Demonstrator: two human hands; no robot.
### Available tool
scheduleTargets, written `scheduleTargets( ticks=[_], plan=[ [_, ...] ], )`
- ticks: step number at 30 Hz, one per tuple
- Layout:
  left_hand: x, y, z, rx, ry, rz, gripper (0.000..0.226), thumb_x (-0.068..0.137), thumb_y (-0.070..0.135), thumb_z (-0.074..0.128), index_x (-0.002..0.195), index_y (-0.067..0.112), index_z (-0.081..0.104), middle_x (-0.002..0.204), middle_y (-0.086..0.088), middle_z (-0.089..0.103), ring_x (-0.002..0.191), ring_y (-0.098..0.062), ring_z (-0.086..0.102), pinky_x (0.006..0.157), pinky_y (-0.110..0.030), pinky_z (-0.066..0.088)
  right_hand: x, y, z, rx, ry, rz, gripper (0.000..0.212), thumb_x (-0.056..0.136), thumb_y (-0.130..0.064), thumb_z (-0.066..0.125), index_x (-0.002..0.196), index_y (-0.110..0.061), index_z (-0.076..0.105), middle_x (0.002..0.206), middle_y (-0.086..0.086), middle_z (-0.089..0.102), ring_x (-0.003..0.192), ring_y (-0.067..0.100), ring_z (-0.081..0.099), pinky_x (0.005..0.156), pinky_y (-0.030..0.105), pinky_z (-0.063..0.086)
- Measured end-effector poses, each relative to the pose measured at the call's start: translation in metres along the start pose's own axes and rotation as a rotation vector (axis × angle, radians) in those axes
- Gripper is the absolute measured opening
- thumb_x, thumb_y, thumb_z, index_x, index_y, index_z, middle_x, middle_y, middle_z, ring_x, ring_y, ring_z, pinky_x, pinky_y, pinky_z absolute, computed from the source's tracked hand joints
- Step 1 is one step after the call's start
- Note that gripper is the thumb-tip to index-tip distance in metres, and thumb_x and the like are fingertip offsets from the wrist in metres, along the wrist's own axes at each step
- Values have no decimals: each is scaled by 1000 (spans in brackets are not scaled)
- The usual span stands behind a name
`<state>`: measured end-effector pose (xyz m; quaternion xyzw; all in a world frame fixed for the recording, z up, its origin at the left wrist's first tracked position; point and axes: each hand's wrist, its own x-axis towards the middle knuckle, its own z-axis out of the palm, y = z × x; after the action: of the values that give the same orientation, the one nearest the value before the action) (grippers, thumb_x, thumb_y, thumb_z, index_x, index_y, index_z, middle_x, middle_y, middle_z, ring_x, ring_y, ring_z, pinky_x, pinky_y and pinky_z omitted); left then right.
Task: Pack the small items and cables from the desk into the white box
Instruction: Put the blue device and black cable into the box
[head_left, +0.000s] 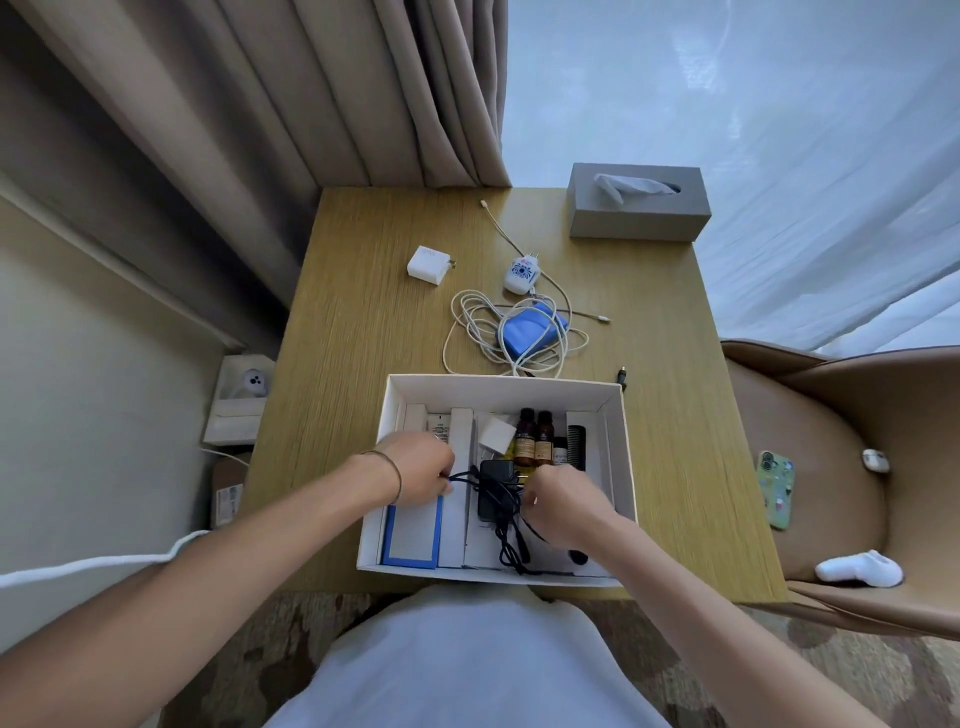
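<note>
The white box (621, 457) sits open at the desk's near edge. Inside lie two brown bottles (534, 436), a black comb (575, 447), a white cube charger (496, 434), a blue-edged card (413, 535) and a black adapter (493, 491) with its tangled black cable (511, 545). My left hand (415, 467) pinches the black cable at the adapter's left. My right hand (558, 501) grips the cable on its right. Beyond the box on the desk lie a white charger (428, 265), a blue-and-white plug device (521, 274), a blue case (530, 332) and a coiled white cable (475, 325).
A grey tissue box (638, 205) stands at the desk's far right corner. A small black plug (622, 376) lies right of the box. A brown chair (841, 467) on the right carries a phone (775, 488), an earbud case (875, 460) and a white sock (860, 569). Curtains hang behind.
</note>
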<state>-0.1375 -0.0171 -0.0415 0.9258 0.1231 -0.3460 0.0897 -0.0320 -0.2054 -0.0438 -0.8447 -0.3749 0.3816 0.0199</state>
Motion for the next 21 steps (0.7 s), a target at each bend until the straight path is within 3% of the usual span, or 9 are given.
scheduleTargets(
  ticks=[4,9,13,16,18,21],
  plan=[
    [-13,7,-7,-154,250,-17,28,99,38,50,119,26,66,108,4,70,95,-17,66,83,-36,56,3,-1,-28,61,157,-76,23,90,-12,48,75,-13,66,73,3,66,62,26,57,59,33,50],
    [-12,7,-43,-417,543,36,19,97,32,54,108,27,69,97,11,68,87,-7,65,76,-32,58,17,-7,-81,260,396,-76,23,93,-21,53,97,-23,76,90,-4,75,76,19,67,68,32,56],
    [10,-3,-77,-526,598,18,18,96,27,54,105,26,69,93,12,66,84,-6,63,73,-32,57,36,-1,-111,403,485,-2,21,93,-18,54,99,-23,74,87,-4,74,58,12,60,62,35,56],
    [38,-10,-97,-606,602,-42,19,93,23,53,100,27,71,91,9,67,81,-7,63,72,-31,56,47,5,-123,427,512,53,21,91,-16,55,97,-22,75,81,-4,74,48,10,51,52,28,47],
    [60,-14,-106,-639,569,-102,21,92,21,53,99,27,71,89,7,70,81,-12,65,72,-32,57,52,6,-127,437,523,80,22,90,-15,55,96,-22,75,77,-4,73,49,13,53,50,28,44],
    [97,-19,-112,-592,515,-186,20,92,20,52,97,29,70,92,5,71,81,-14,65,69,-29,55,56,7,-128,461,525,117,21,90,-16,56,95,-24,75,75,-9,69,62,17,65,56,31,50]
  ],
)
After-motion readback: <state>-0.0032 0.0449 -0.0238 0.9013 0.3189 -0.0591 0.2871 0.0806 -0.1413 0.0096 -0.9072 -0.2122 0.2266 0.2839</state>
